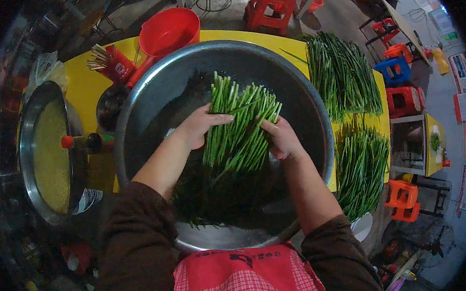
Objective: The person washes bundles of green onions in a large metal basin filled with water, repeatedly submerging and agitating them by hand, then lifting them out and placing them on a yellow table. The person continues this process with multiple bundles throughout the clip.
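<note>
A large round metal basin [217, 48] stands on the yellow table before me. Over it I hold a thick bunch of long green stalks, probably garlic chives [236, 129], cut ends pointing away from me and the leafy ends hanging down in the dark basin. My left hand [204, 125] grips the bunch's left side, thumb across the stalks. The right side is in my right hand [280, 135], thumb on top near the pale ends. Two heaps of the same greens, a far one [342, 75] and a nearer one [360, 168], lie on the table to the right.
Behind the basin sit a red plastic dipper [170, 31] and a red holder with chopsticks [118, 66]. At left are a metal pan with yellowish contents [51, 155], a capped bottle [89, 143] and a dark round bowl [113, 107]. A red stool [273, 5] stands beyond the table.
</note>
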{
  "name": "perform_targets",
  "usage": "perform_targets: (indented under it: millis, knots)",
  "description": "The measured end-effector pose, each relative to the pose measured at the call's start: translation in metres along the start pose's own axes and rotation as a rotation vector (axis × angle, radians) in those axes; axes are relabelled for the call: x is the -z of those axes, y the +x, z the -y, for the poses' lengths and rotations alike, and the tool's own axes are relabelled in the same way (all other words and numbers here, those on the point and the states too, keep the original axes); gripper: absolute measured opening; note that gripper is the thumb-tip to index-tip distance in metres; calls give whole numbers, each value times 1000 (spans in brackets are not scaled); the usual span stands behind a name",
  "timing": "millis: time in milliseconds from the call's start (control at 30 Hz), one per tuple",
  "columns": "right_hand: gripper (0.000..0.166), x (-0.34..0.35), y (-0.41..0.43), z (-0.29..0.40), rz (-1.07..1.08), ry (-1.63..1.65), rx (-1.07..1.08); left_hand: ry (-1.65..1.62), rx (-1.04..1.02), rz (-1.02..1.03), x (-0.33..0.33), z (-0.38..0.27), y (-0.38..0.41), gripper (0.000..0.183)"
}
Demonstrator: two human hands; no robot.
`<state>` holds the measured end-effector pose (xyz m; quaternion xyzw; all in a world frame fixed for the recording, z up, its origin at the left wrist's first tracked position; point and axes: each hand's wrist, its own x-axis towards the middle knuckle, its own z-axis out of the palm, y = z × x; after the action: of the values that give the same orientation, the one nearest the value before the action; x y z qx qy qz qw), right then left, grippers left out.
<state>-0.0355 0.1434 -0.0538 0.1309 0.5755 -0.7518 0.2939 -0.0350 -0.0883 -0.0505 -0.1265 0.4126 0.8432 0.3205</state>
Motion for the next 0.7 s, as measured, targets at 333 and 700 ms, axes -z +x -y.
perform_targets:
  millis: [333,700]
  knots:
    - [62,54,65,-64,-241,-1035,29,1344,-88,-465,43,39,46,74]
    - [44,29,63,-72,-283,252,-7,1091,-62,-746,56,67,63,71]
